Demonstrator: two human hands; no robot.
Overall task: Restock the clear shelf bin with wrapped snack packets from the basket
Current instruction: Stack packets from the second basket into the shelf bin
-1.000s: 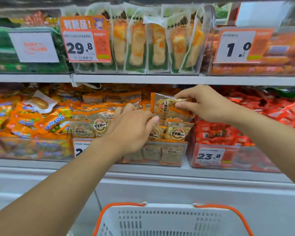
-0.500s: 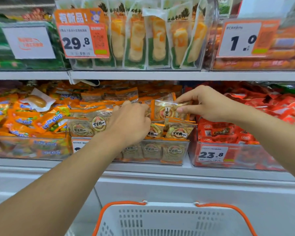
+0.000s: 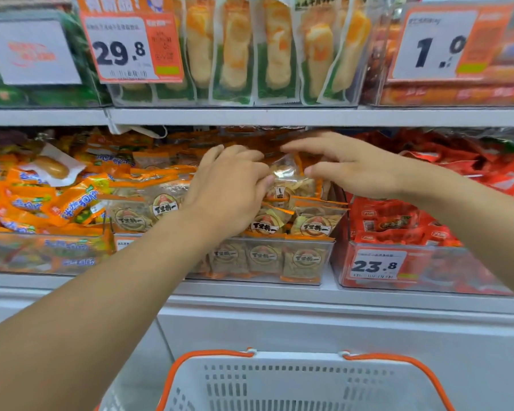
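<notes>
Both hands are reaching over the clear shelf bin point(image 3: 306, 264): the left hand point(image 3: 229, 191) is resting with fingers curled on the heaped snack packets, touching the top wrapped snack packet point(image 3: 288, 180), while the right hand point(image 3: 350, 167) is hovering just beside it, fingers spread; the basket point(image 3: 294, 384) is sitting below.

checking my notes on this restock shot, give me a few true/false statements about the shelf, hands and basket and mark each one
1. Both hands are at the clear bin of tan snack packets on the lower shelf. True: the left hand and the right hand meet over a packet on top of the pile.
2. The price tag on the red bin to the right reads 29.8. False: that tag reads 23.8; 29.8 is on the upper shelf tag.
3. The basket has orange handles. True.
4. The right hand grips the basket handle. False: it is up at the bin.
5. The tan packets are on the upper shelf. False: tall green and white bags stand there.
</notes>
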